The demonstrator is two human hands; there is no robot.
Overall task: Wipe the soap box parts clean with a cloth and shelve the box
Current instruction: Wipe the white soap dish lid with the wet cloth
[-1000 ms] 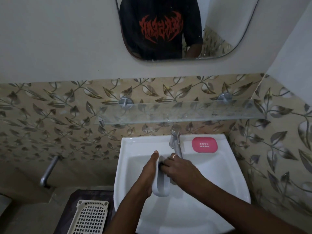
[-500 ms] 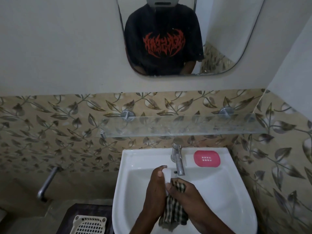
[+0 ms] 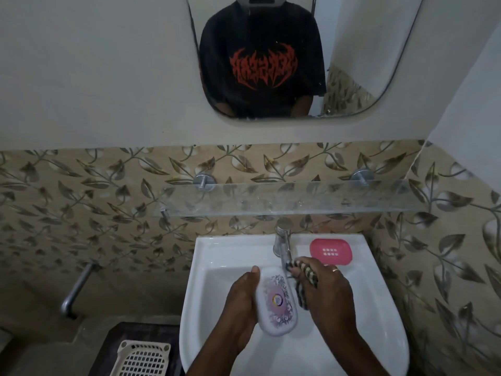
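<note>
Over the white sink [image 3: 379, 308], my left hand [image 3: 241, 308] grips a white oval soap box lid [image 3: 276, 302] with a purple printed pattern, its printed face turned up. My right hand [image 3: 328, 291] is closed on a dark checked cloth [image 3: 305, 280], which touches the lid's right edge just under the tap. The pink slotted soap box tray [image 3: 331, 251] lies on the sink's back right ledge. Above the sink a clear glass shelf [image 3: 298, 199] runs along the tiled wall with nothing on it.
A chrome tap [image 3: 283, 240] stands at the back middle of the sink, close to the cloth. A mirror [image 3: 352, 63] hangs above. A cream plastic basket [image 3: 141, 358] rests on a dark stool at lower left. A metal pipe [image 3: 76, 289] juts from the left wall.
The lid has turned from edge-on to printed face up in my left hand. My right hand with the cloth has shifted from the lid's front to its right side. The camera tilted up.
</note>
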